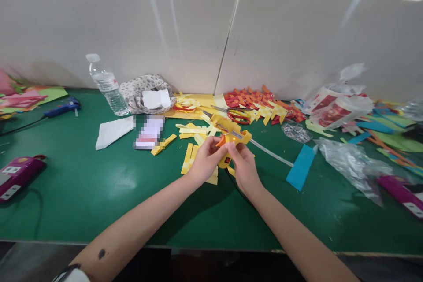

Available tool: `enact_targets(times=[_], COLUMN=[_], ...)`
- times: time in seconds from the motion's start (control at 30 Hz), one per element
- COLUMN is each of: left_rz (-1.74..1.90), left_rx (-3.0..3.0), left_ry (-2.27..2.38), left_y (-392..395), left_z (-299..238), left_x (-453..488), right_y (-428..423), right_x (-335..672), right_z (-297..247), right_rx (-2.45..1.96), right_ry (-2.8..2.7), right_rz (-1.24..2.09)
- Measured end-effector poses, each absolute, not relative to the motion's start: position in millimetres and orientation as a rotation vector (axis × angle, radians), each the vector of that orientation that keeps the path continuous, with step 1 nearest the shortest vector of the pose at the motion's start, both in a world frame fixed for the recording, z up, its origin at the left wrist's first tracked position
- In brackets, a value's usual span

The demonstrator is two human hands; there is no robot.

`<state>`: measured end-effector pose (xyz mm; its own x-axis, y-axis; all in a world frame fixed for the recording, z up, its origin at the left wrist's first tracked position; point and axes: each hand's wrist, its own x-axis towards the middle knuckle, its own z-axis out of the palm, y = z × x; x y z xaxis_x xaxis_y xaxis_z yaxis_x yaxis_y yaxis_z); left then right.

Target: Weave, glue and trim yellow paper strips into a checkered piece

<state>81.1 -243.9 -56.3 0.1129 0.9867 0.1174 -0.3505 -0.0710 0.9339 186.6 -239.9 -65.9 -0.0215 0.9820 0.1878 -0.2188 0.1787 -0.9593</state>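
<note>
Both my hands hold a yellow hot glue gun [228,127] above the green table, its nozzle pointing to the upper left. My left hand [207,157] is closed on it near the orange trigger. Around its handle, my right hand [243,163] grips from the other side. A small orange light glows on the body, and a red switch shows low on the handle. A clear glue stick [271,153] trails out of its back end to the right. Under my hands lie yellow woven paper strips [189,157], partly hidden.
Behind the glue gun lie scissors [239,116] and red and yellow folded-paper fish shapes [254,99]. A water bottle [107,86], a patterned cloth bag [132,92] and a blurred-out phone [149,133] are at left. To the right are blue paper [301,168] and a plastic bag [350,165].
</note>
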Motion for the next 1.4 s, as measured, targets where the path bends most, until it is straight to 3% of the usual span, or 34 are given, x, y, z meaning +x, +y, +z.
enact_targets(times=[0.3, 0.57, 0.73, 0.97, 1.4], left_rz=[0.828, 0.483, 0.528, 0.534, 0.879], left_rx=[2.129, 2.375, 2.305, 2.438, 2.636], left_ry=[1.157, 1.307, 1.553, 1.575, 1.414], left_y=[-232.1, -243.7, -242.6, -241.9, -246.6], left_z=[-62.6, -77.2, -86.1, -92.0, -88.7], left_x=[11.9, -26.2, -27.6, -28.2, -27.0], right_y=[-212.2, -211.3, -211.7, -211.8, -211.5], right_x=[213.9, 211.5, 213.4, 219.2, 221.3], right_z=[-52.1, -59.0, -58.0, -58.0, -60.5], right_rx=[-0.928, -1.121, -1.282, -1.760, -1.786], right_ry=[-0.944, -1.009, -1.181, -1.625, -1.676], right_rz=[1.131, 1.251, 1.204, 0.611, 0.435])
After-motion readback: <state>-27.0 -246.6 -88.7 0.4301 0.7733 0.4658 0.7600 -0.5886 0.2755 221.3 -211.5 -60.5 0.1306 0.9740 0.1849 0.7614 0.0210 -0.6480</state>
